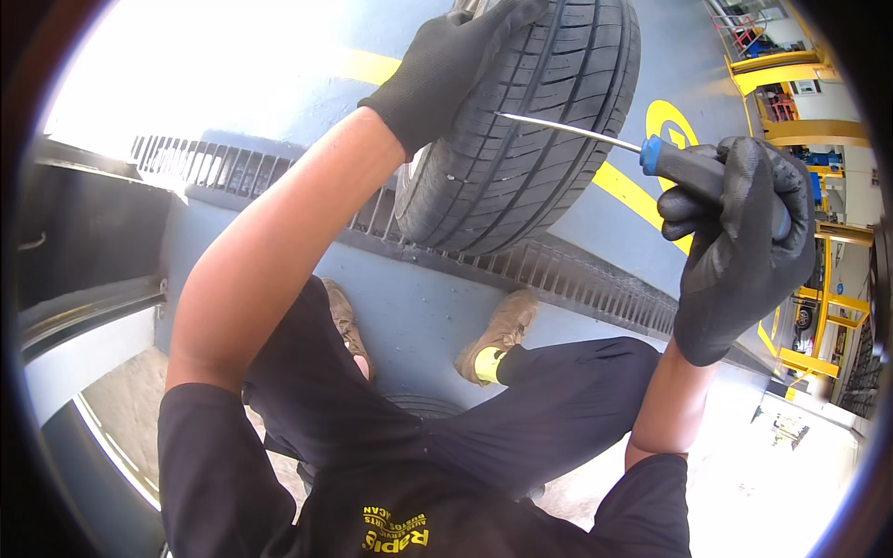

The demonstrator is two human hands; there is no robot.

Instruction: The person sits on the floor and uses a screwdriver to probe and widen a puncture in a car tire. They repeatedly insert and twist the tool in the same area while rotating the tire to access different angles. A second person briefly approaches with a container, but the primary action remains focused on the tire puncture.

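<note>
A black car tire (535, 181) stands upright in front of me, its grooved tread facing my way. My left hand (437, 79), in a dark knit glove, grips the tire's upper left side. Its fingers curl over the sidewall edge, partly out of sight. In my right hand (749, 246), also gloved, is a screwdriver (684, 172) with a dark grey and blue handle. The fingers wrap round that handle. Its thin metal shaft points left across the tread, and the tip meets the rubber near a groove; I cannot tell whether it goes in.
Beneath the tire a slotted drain grate (595, 279) crosses the blue-grey floor (409, 298). My two brown shoes (502, 330) rest just this side of it. Yellow floor markings (637, 200) lie behind the tire. Yellow steel frames (809, 130) stand at far right, and a dark panel (88, 232) at left.
</note>
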